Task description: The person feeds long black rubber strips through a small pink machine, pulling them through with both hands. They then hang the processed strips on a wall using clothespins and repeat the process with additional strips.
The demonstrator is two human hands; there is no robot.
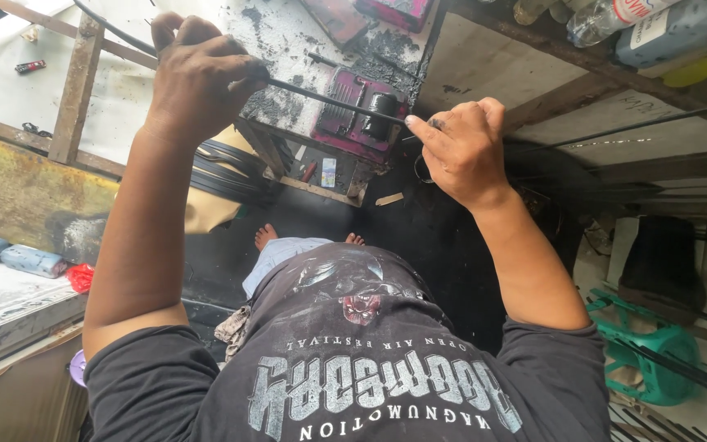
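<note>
Workshop, seen from above: my left hand (202, 78) is fisted round a thin black rod (333, 100), my right hand (461, 147) pinching it farther along w/ fingers closed. Rod runs level betw. both hands, just above a soot-caked magenta machine (353, 123) on a blackened bench (288, 33).

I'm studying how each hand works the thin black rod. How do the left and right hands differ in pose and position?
The left hand is raised higher and closed in a fist around the thin black rod, knuckles towards the camera. The right hand sits lower, nearer the red machine, and holds the rod with the index finger stretched along it rather than a full fist. Both are bare, smudged with black grime, and grip the same rod.
</note>
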